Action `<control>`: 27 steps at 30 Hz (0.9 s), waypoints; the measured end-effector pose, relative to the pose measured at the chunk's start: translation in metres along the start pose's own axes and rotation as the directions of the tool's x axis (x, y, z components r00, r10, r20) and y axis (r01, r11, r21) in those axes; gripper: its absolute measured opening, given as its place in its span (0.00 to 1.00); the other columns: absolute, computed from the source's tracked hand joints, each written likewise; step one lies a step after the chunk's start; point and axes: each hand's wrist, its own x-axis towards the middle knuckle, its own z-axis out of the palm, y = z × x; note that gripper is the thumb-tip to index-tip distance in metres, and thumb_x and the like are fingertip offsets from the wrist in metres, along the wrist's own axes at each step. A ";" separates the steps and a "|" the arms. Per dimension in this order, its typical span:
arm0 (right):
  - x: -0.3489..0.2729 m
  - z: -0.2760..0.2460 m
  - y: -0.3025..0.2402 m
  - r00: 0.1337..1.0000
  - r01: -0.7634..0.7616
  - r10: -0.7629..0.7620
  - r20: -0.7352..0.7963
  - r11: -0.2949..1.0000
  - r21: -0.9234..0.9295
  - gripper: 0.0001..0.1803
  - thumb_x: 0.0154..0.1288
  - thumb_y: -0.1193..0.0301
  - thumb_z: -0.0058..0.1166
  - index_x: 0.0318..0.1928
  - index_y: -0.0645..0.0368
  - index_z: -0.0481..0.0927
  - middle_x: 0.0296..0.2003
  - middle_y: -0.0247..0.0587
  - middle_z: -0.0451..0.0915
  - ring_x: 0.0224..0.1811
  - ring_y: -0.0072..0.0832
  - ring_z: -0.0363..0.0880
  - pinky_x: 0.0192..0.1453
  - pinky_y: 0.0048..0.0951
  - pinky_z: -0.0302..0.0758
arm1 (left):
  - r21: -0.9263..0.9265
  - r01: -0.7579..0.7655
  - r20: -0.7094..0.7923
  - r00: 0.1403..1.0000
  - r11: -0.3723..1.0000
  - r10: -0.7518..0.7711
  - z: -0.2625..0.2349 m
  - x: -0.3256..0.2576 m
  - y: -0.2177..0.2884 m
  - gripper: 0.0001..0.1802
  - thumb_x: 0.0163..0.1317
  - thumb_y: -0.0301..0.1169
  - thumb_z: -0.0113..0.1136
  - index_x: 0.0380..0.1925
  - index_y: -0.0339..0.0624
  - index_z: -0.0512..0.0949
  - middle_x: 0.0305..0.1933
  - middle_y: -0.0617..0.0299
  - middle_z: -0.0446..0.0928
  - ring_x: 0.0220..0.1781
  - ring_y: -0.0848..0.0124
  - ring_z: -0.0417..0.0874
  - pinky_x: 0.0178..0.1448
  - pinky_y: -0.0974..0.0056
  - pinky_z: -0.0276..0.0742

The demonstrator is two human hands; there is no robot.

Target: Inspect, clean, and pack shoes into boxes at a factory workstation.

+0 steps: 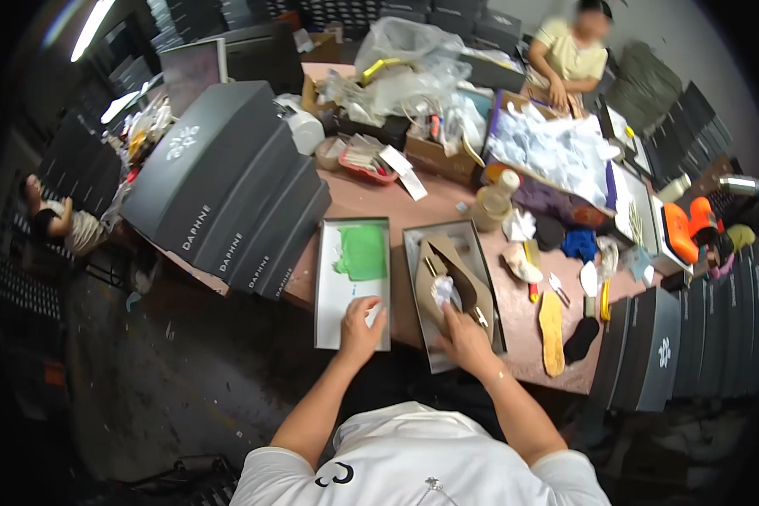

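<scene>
A pair of taupe pumps (474,297) with gold-coloured trim lies in an open grey shoe box (492,331); crumpled white paper (444,291) sits in a shoe opening. Over this box, my right hand (471,344) reaches in with its fingertips at the shoe and paper. Its fingers look apart, though the thumb side is blurred. To the left is a white-lined box lid (333,295) with a green sheet (364,253) in it, cloth or paper. My left hand (361,331) hovers at the lid's near end, its fingers curved and apart, holding nothing.
Dark grey shoe boxes (219,169) are stacked left, more (649,350) right. A yellow insole (551,333), a black insole (581,340) and small tools lie on the table's right side. Behind stand a bottle (495,202) and a carton of pale-blue paper (552,143). A co-worker (572,55) works beyond.
</scene>
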 end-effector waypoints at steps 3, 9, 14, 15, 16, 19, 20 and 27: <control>0.021 0.002 0.007 0.980 -0.108 0.106 0.169 0.994 0.005 0.35 0.57 0.67 0.58 0.63 0.64 0.62 0.46 0.56 0.78 0.46 0.50 0.78 0.45 0.46 0.76 | 0.298 0.179 0.353 0.892 0.938 -0.282 0.003 0.005 0.002 0.22 0.55 0.40 0.65 0.42 0.34 0.77 0.43 0.44 0.79 0.46 0.51 0.81 0.49 0.53 0.77; 0.010 0.022 0.019 0.999 -0.016 0.017 -0.034 1.000 0.013 0.35 0.57 0.67 0.57 0.64 0.64 0.62 0.45 0.56 0.79 0.46 0.49 0.79 0.48 0.44 0.77 | 0.430 0.087 0.320 0.916 0.899 -0.242 0.025 0.009 -0.021 0.18 0.57 0.37 0.58 0.39 0.33 0.76 0.36 0.39 0.80 0.41 0.42 0.80 0.48 0.45 0.76; -0.005 -0.028 -0.015 0.987 0.055 -0.043 -0.152 0.996 0.076 0.37 0.58 0.63 0.64 0.65 0.62 0.64 0.49 0.55 0.76 0.51 0.49 0.76 0.52 0.41 0.76 | -0.189 0.121 0.164 0.982 0.974 -0.090 -0.055 0.026 0.014 0.11 0.63 0.33 0.60 0.32 0.33 0.75 0.24 0.58 0.78 0.25 0.76 0.76 0.29 0.65 0.70; -0.012 -0.038 -0.017 0.968 0.119 -0.091 -0.233 0.987 0.109 0.37 0.58 0.63 0.65 0.65 0.61 0.65 0.50 0.56 0.76 0.52 0.49 0.75 0.53 0.40 0.76 | -0.389 0.216 0.213 0.967 0.895 -0.140 -0.070 0.023 0.036 0.10 0.64 0.31 0.58 0.35 0.33 0.76 0.28 0.61 0.79 0.27 0.76 0.78 0.32 0.67 0.73; -0.017 -0.049 -0.016 0.963 0.093 -0.029 -0.270 0.969 0.229 0.36 0.58 0.65 0.65 0.65 0.59 0.67 0.54 0.56 0.74 0.56 0.45 0.75 0.56 0.36 0.75 | -0.566 0.306 0.272 0.946 0.766 -0.177 -0.085 0.021 0.063 0.09 0.65 0.30 0.56 0.38 0.33 0.77 0.32 0.63 0.81 0.29 0.75 0.79 0.34 0.68 0.75; -0.018 -0.069 -0.004 0.955 -0.090 0.269 -0.122 0.657 0.749 0.35 0.69 0.59 0.55 0.70 0.58 0.60 0.60 0.47 0.72 0.59 0.32 0.73 0.60 0.32 0.71 | -0.810 0.380 0.359 0.923 0.447 -0.136 -0.076 0.011 0.126 0.14 0.64 0.32 0.56 0.46 0.33 0.76 0.43 0.55 0.81 0.39 0.70 0.83 0.45 0.68 0.79; -0.015 -0.081 -0.007 0.944 -0.117 0.314 -0.097 0.596 0.794 0.34 0.70 0.58 0.52 0.70 0.59 0.59 0.61 0.48 0.71 0.60 0.32 0.72 0.60 0.30 0.71 | -0.852 0.426 0.406 0.905 0.304 -0.128 -0.060 0.004 0.115 0.17 0.63 0.35 0.58 0.48 0.37 0.76 0.44 0.58 0.81 0.41 0.71 0.82 0.45 0.69 0.79; -0.017 -0.087 0.055 0.892 -0.393 0.452 0.019 0.752 0.528 0.25 0.72 0.57 0.46 0.54 0.68 0.77 0.43 0.48 0.82 0.47 0.29 0.79 0.52 0.29 0.73 | -0.565 0.454 0.397 0.882 0.689 -0.255 0.028 -0.022 0.055 0.47 0.65 0.46 0.61 0.71 0.31 0.47 0.74 0.39 0.50 0.78 0.56 0.50 0.75 0.56 0.52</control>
